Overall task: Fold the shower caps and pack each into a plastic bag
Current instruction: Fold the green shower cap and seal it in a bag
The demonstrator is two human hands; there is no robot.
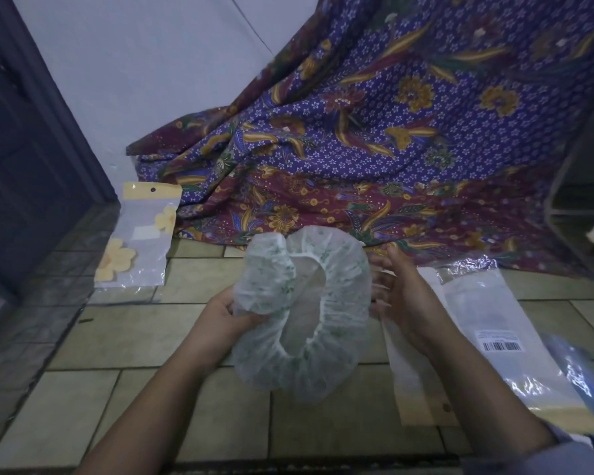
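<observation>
- My left hand [225,311] grasps the crinkly, translucent shower cap [299,303] (green-sprigged, elastic-rimmed ring).
- My right hand [400,296] pinches its opposite edge.
- A glossy plastic bag [494,320] carries a barcode label, print unreadable.

Left fingers [235,308] hidden — behind shower cap [309,303]

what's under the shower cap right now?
The shower cap is held up by the left hand and right hand, above bare floor tiles. The tiles directly beneath it are hidden.
</observation>
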